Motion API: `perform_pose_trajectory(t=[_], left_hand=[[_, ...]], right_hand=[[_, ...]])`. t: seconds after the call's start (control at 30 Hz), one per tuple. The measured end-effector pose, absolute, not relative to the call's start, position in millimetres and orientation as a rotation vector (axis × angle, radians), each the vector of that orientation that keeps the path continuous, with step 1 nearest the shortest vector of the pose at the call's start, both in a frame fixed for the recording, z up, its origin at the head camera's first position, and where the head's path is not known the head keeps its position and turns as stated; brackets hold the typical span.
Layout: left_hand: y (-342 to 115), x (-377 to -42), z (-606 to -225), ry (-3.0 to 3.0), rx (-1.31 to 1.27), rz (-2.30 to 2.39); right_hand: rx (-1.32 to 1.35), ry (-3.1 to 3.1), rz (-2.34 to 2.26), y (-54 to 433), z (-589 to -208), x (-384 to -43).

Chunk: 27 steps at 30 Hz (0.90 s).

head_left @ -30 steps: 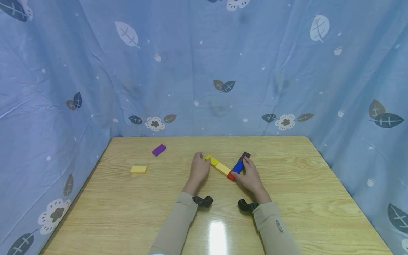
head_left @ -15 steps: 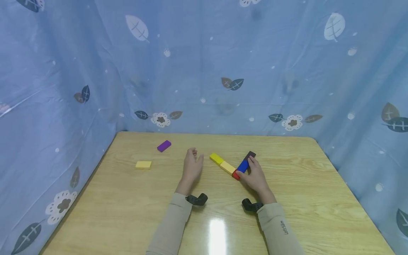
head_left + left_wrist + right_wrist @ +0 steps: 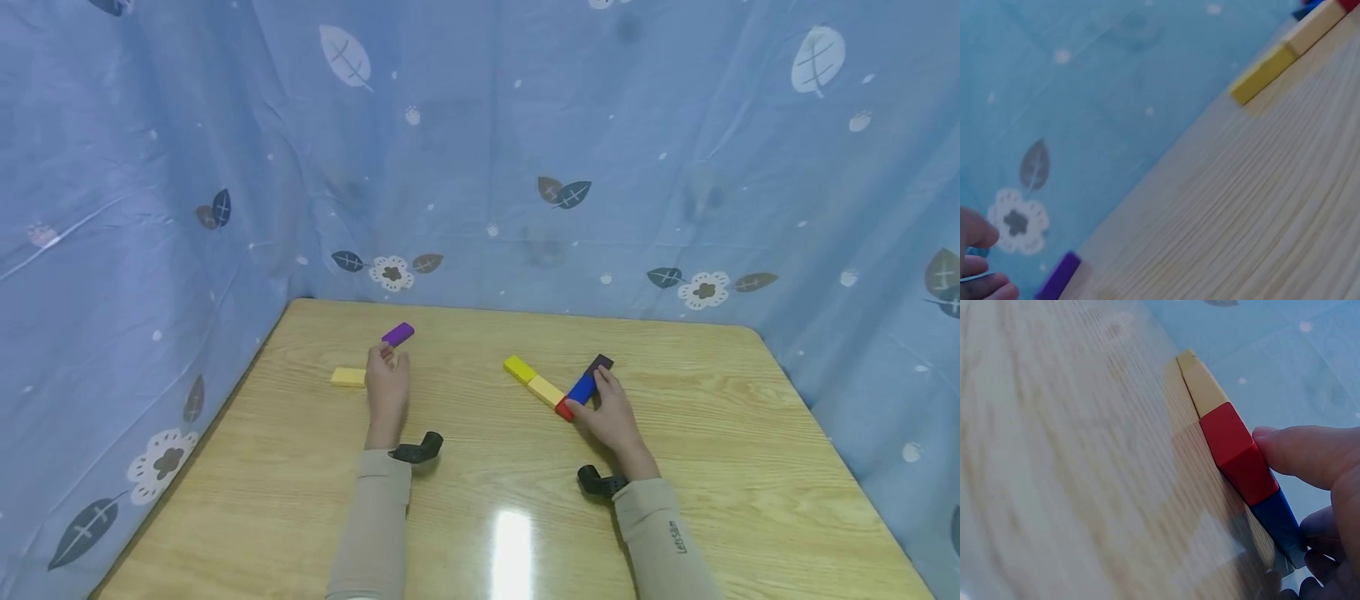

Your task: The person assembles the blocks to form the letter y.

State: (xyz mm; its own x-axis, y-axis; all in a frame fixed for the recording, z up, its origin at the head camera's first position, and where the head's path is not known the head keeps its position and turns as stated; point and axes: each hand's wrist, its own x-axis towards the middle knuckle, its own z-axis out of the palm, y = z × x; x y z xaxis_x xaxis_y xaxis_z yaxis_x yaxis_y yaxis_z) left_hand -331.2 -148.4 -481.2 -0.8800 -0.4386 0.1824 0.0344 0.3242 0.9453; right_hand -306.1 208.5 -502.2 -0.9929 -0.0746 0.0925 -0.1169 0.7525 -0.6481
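Note:
My left hand (image 3: pixel 387 390) is over the left of the table, its fingers loosely bent and holding nothing. Its fingertips overlap the near end of a purple block (image 3: pixel 399 334) in the head view, and it partly covers a pale yellow block (image 3: pixel 348 377). A V-shaped chain of blocks lies right of centre: yellow (image 3: pixel 519 368), pale wood (image 3: pixel 545 391), red (image 3: pixel 565 408), blue (image 3: pixel 582 389) and black (image 3: pixel 602 363). My right hand (image 3: pixel 613 417) rests along its right arm. The thumb touches the red block (image 3: pixel 1232 447), and the other fingers touch the blue block (image 3: pixel 1279 522).
The wooden table (image 3: pixel 480 467) is bordered at the back and sides by a blue patterned curtain (image 3: pixel 480 167). A black wrist camera (image 3: pixel 420 450) sits on the left wrist, another wrist camera (image 3: pixel 600 482) on the right. A bright light reflection (image 3: pixel 513 550) lies near the front.
My left hand has left the yellow end of the chain and moved left to the purple and pale yellow blocks. The right hand stays at the red and blue blocks; the head view has shifted slightly.

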Motion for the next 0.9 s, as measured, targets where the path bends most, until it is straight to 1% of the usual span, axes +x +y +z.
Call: perform_pose_trajectory(t=[0.3, 0.53, 0.9], left_hand=[[-180, -323, -478, -2.057, 0.575, -1.251], [-198, -314, -482, -2.226, 0.781, -1.119], [-201, -313, -485, -2.477, 0.777, -1.052]], right_hand=[[0.165, -2.874, 1.086, 208, -502, -305], [0.167, -2.876, 1.067, 208, -504, -305], [0.176, -2.878, 1.056, 209, -502, -306]])
